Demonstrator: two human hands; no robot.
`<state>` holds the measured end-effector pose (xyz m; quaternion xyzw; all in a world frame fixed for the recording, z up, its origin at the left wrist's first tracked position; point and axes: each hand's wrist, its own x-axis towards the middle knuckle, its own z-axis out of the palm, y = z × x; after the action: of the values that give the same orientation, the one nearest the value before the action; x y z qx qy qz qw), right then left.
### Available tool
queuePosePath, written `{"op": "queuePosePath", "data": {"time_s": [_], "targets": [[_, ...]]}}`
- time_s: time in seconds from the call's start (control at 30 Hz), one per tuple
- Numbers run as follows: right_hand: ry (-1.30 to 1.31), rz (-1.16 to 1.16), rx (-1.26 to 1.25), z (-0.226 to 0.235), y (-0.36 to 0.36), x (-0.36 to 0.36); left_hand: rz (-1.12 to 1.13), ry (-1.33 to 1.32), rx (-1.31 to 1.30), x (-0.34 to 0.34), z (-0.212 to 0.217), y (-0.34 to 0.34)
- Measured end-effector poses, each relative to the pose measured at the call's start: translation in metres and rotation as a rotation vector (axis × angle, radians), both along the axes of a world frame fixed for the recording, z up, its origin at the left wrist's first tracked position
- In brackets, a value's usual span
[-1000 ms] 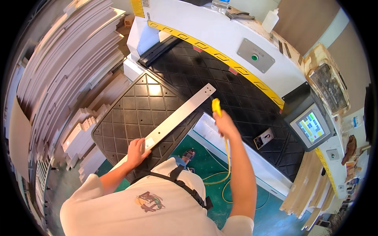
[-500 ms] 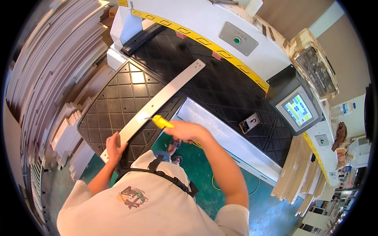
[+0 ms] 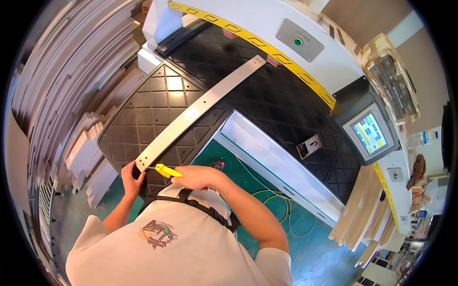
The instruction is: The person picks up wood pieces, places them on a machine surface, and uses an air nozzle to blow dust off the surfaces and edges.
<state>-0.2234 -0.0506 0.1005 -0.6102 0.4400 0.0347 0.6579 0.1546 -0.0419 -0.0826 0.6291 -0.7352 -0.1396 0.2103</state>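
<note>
A long, narrow pale board [image 3: 183, 119] with small drilled holes near its ends and middle lies slantwise across the black ribbed mat. My left hand [image 3: 131, 180] grips its near end, thumb and fingers pinching the edge. In my right hand [image 3: 196, 178] is a yellow air blow gun [image 3: 167, 170], fingers wrapped round its handle. The gun's thin metal nozzle points left at the holes in the board's near end, close to my left thumb. Whether the tip touches the board I cannot tell.
Around the work lies the black machine bed [image 3: 286, 114], with a white machine body and yellow strip behind. A control screen [image 3: 369, 133] stands right. A small black-and-white box [image 3: 309, 146] rests on the bed. Stacked boards [image 3: 365, 205] stand right, more at left. A hose [image 3: 286, 202] loops on the green floor.
My right hand has brought the blow gun down and left, from the board's middle to its near end. The board has shifted away from me, my left hand still on its end.
</note>
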Motion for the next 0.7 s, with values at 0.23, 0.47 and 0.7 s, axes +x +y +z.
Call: {"op": "queuePosePath", "data": {"time_s": [0.23,0.47,0.7], "targets": [[0.045,-0.025,-0.056,-0.007,0.0,0.009,0.01,0.034,-0.099,-0.023,-0.006,-0.018],[0.08,-0.243,-0.071,-0.002,0.025,-0.016,-0.121,0.082,-0.106,-0.065,-0.011,-0.049],[0.499,-1.045,-0.455,-0.037,0.046,-0.084,-0.314,0.029,-0.166,-0.157,-0.019,-0.114]]}}
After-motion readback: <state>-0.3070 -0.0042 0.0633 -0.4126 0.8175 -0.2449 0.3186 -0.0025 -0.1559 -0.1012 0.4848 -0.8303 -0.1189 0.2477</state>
